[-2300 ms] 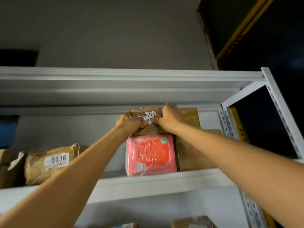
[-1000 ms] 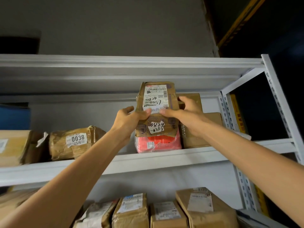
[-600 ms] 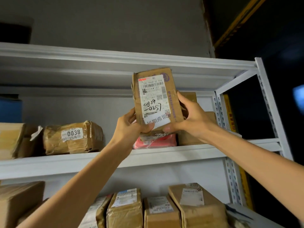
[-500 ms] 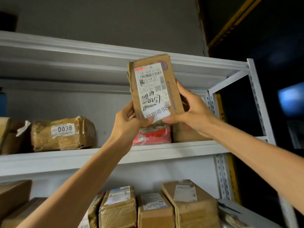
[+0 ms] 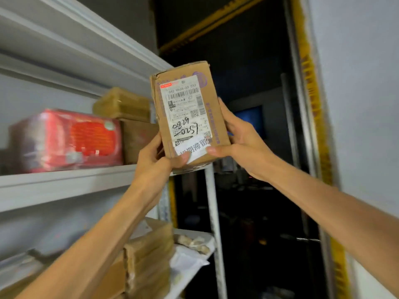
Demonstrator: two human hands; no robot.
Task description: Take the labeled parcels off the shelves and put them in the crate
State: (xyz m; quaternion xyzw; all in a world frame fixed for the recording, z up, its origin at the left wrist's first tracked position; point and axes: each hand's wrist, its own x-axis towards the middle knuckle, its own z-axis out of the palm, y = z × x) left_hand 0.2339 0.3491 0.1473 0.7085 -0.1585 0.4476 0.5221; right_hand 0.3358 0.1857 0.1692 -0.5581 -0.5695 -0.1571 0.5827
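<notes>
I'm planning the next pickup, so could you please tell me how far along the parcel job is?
Done: one parcel is off the shelf. In hand: left hand and right hand grip it. Left: red parcel and brown boxes sit shelved; no crate shows.

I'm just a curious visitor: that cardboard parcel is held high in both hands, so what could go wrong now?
The left hand and right hand grip the cardboard parcel only at its lower end, so it might tip or slip. It hangs close to the shelf post, which it could knock coming down.
</notes>
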